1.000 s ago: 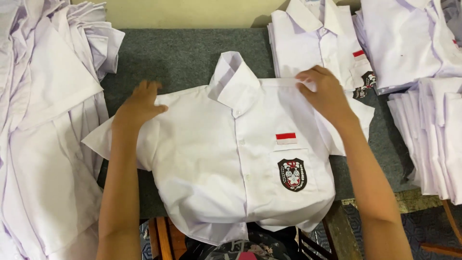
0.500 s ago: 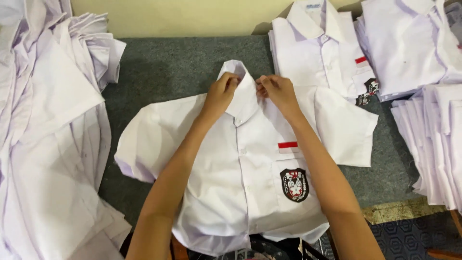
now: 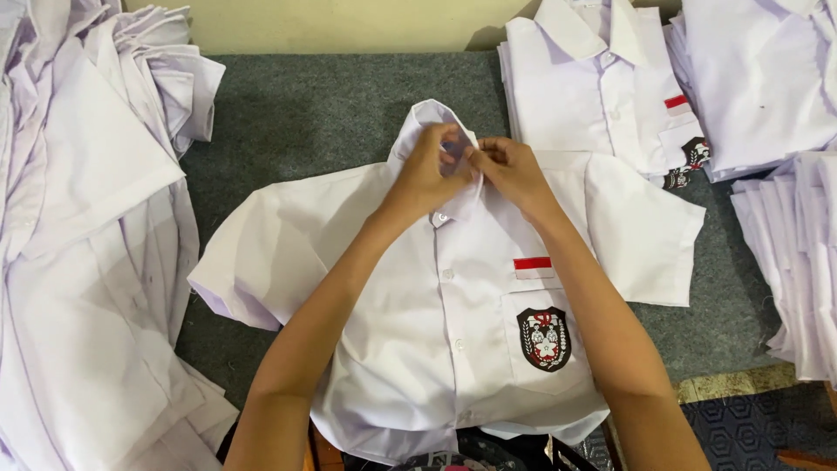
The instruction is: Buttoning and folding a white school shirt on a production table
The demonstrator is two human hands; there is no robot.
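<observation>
Both hands stay at the collar since 0.5 s ago. One shirt (image 3: 453, 296) flat, three stacks around; left hand (image 3: 432, 170) and right hand (image 3: 510, 170) pinch collar (image 3: 427, 118) shut.

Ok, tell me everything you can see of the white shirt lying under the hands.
The white shirt is short-sleeved, of thin woven cloth by its look, lying front up and spread flat on the grey cloth surface, sleeves out to both sides. It has a buttoned placket, a chest pocket with a dark crest badge and a red-and-white strip above. The left hand and right hand pinch its collar.
</observation>
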